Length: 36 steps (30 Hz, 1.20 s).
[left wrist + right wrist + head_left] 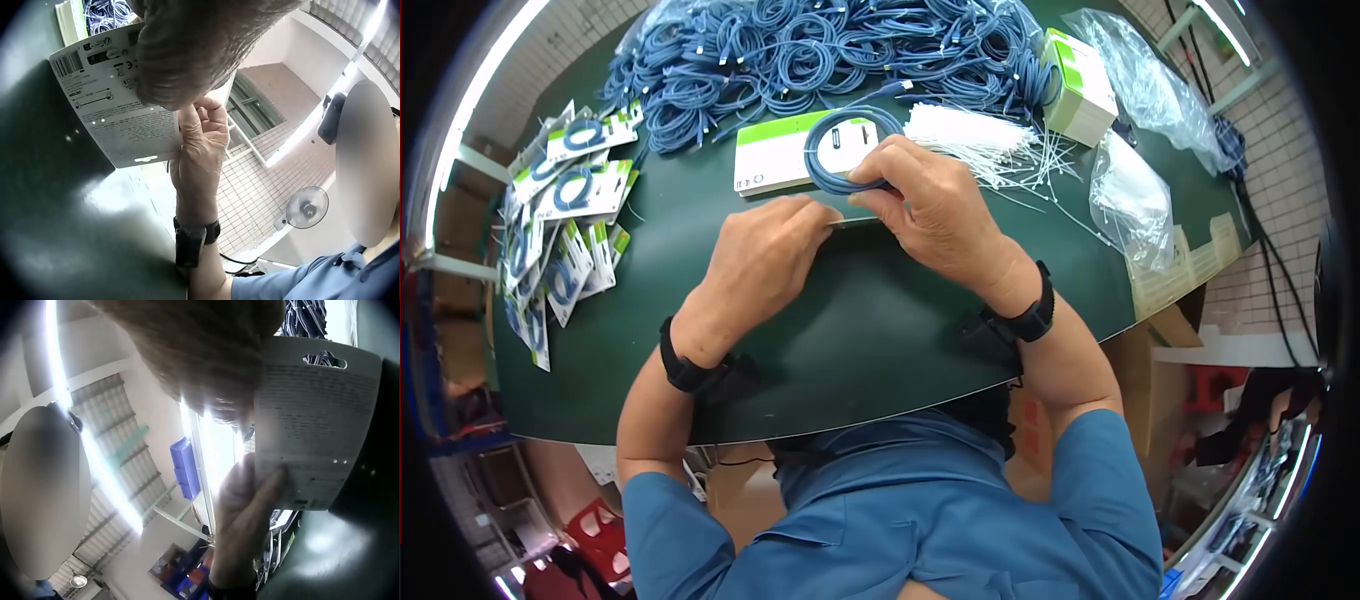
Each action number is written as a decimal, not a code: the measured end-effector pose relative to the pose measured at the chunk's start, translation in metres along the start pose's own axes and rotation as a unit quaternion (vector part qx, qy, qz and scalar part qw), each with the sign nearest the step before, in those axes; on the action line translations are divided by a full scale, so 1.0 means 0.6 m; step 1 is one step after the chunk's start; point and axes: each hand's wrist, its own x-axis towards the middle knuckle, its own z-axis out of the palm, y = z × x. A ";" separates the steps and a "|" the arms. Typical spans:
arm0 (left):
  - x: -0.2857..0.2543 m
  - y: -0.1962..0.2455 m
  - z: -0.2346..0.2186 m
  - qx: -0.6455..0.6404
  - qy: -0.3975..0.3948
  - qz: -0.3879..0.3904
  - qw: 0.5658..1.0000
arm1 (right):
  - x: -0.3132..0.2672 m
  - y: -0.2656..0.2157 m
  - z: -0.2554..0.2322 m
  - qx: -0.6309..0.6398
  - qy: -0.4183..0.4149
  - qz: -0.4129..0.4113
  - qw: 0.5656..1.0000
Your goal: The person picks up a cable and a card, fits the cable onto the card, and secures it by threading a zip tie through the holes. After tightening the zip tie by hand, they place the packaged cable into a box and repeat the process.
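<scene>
A coil of blue cable (816, 160) is pinched between the thumb and fingers of my right hand (940, 205), its plug end pointing away up to the right. My left hand (765, 255) grips a printed packaging card (112, 106) by its edge. From the head camera the card shows only as a thin line below the coil. Both wrist views show its back with small print and a hang hole; the left wrist view also shows a barcode. In the right wrist view the left thumb lies on the card (312, 425). Behind the coil lies a stack of white and green cards (770, 160).
Many coiled blue cables (820, 50) are heaped along the far side. Carded cables (570, 200) pile up at the left. White cable ties (970, 135), a white and green box (1080, 90) and clear plastic bags (1135, 195) lie right on the green table (840, 350).
</scene>
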 end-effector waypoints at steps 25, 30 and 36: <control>-0.035 0.016 0.056 -0.794 0.026 -0.395 0.462 | -0.004 0.017 0.017 0.005 0.023 -0.123 0.992; -0.036 0.017 0.058 -0.788 0.070 -0.353 0.498 | 0.009 -0.003 -0.001 0.054 -0.053 -0.028 0.997; -0.036 0.027 0.066 -0.725 0.077 -0.302 0.614 | 0.013 -0.019 -0.009 -0.025 -0.111 -0.037 0.993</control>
